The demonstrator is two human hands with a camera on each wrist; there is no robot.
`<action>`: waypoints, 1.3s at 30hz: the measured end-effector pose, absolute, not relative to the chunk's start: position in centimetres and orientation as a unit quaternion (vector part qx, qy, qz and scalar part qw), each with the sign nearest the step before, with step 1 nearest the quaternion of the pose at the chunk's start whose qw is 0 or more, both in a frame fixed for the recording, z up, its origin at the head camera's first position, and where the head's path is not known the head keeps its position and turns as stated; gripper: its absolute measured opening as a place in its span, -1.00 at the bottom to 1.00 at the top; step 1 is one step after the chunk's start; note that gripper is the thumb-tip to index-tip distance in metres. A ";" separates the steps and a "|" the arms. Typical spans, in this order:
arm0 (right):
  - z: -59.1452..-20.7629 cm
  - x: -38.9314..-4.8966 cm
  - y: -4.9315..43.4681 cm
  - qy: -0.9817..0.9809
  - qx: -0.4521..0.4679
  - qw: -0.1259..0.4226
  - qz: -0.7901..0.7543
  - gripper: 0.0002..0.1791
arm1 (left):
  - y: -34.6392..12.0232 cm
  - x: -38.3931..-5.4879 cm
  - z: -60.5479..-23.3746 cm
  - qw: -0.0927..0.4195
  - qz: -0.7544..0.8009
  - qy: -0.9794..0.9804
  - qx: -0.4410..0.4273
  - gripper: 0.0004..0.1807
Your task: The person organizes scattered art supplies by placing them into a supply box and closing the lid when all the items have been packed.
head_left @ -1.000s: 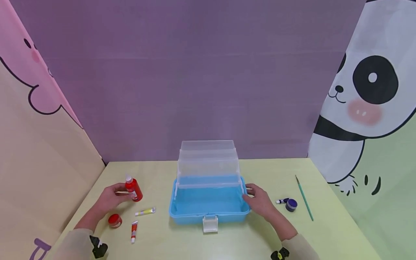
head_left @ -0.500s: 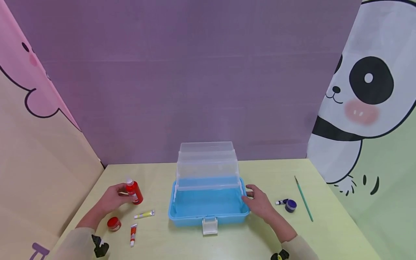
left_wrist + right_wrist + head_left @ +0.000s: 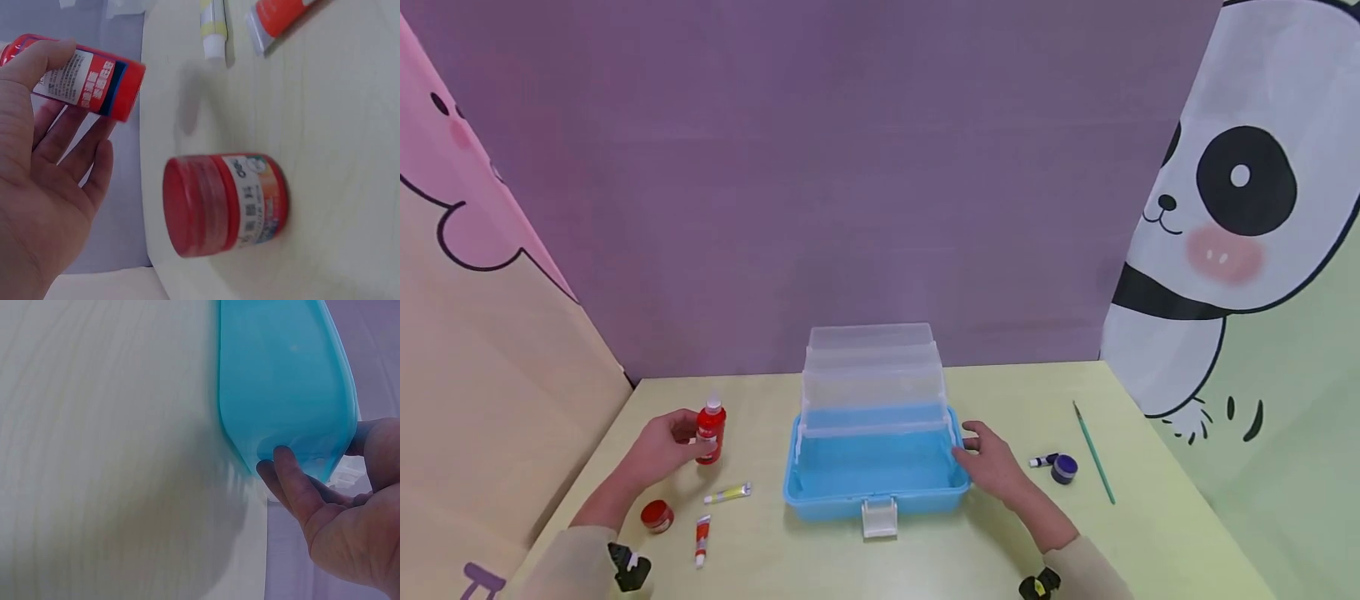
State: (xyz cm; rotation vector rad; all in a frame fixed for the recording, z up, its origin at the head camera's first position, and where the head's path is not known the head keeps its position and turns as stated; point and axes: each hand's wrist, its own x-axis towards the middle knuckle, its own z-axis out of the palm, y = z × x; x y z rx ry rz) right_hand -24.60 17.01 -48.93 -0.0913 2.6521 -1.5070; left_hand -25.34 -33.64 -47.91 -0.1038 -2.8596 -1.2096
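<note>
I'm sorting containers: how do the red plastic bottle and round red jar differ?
The tall red plastic bottle is held in the left hand; the squat, round red jar stands on the table. The bottle's cap is white, while the jar's lid is red. Both are red and carry printed labels.

1 red btl (image 3: 712, 429) in L fingers (image 3: 97, 172), 1 blue box (image 3: 827, 507) at R fingers (image 3: 297, 487), red jar (image 3: 657, 517) + purple jar (image 3: 1063, 469) = 2 jars, yellow tube (image 3: 727, 493) + red tube (image 3: 702, 540) + dark tube (image 3: 1045, 461) = 3 tubes, 1 brush (image 3: 1094, 454) beyond R fingers

Red btl (image 3: 712, 425) L of open box (image 3: 880, 467)
</note>
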 end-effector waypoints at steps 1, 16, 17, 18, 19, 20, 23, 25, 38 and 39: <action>-49.0 -24.7 17.0 0.869 -0.033 0.044 -0.492 -0.44 | -33.5 -25.3 -47.7 0.021 -0.386 -0.922 -0.037 -0.43; -48.4 -24.6 16.9 0.871 -0.031 0.060 -0.486 -0.45 | -30.0 -24.4 -44.7 0.031 -0.313 -0.945 -0.093 -0.51; -48.4 -24.6 16.9 0.871 -0.031 0.060 -0.486 -0.45 | -29.7 -24.3 -44.4 0.034 -0.299 -0.948 -0.099 -0.51; -48.4 -24.6 16.9 0.871 -0.031 0.060 -0.486 -0.45 | -29.3 -24.2 -44.1 0.038 -0.285 -0.952 -0.104 -0.50; -48.4 -24.6 16.9 0.871 -0.031 0.060 -0.486 -0.45 | -28.9 -24.1 -43.7 0.042 -0.272 -0.955 -0.109 -0.49; -48.4 -24.6 16.9 0.871 -0.030 0.060 -0.486 -0.45 | -28.6 -23.9 -43.4 0.047 -0.261 -0.958 -0.113 -0.49; -48.5 -24.6 17.0 0.873 -0.029 0.061 -0.484 -0.46 | -27.5 -23.5 -42.7 0.059 -0.236 -0.962 -0.123 -0.48; -48.6 -24.5 17.0 0.873 -0.029 0.061 -0.483 -0.46 | -26.8 -23.1 -42.3 0.067 -0.223 -0.964 -0.131 -0.50; -48.4 -24.0 17.4 0.874 -0.041 0.063 -0.480 -0.48 | -20.7 -20.7 -39.2 0.127 -0.147 -0.956 -0.220 -0.57; -48.4 -24.0 17.4 0.874 -0.042 0.063 -0.479 -0.49 | -20.3 -20.7 -39.1 0.130 -0.143 -0.955 -0.223 -0.55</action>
